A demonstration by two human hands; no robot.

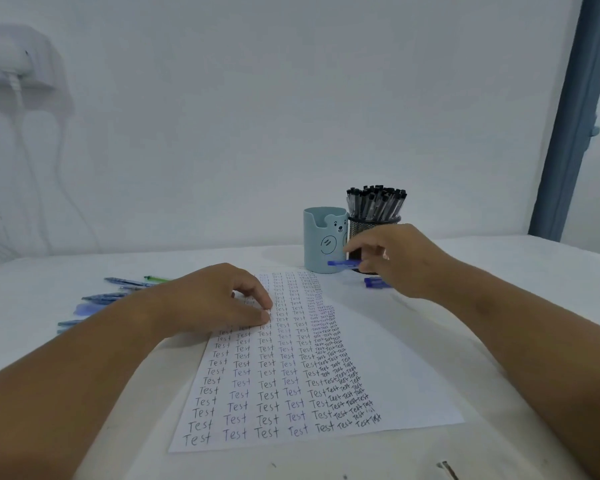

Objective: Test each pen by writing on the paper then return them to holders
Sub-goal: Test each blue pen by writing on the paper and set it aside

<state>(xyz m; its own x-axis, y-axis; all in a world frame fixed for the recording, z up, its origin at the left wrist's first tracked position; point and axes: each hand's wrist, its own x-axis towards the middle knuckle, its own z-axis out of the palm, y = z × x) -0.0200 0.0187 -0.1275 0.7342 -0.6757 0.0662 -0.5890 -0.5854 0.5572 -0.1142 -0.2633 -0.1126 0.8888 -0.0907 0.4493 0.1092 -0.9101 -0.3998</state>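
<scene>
Pinched in my right hand's grip point(392, 258), the blue pen point(343, 263) lies crosswise, tip toward nine o'clock, just before the bear-faced holder point(321, 244) at twelve, while my left hand point(219, 299) presses the paper point(291, 375).

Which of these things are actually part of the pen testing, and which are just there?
Part of the job:
paper
blue pen in the right hand
left hand on the paper
loose pens
bear holder
mesh holder, full of pens

Just there:
wall socket and cable
blue post
</scene>
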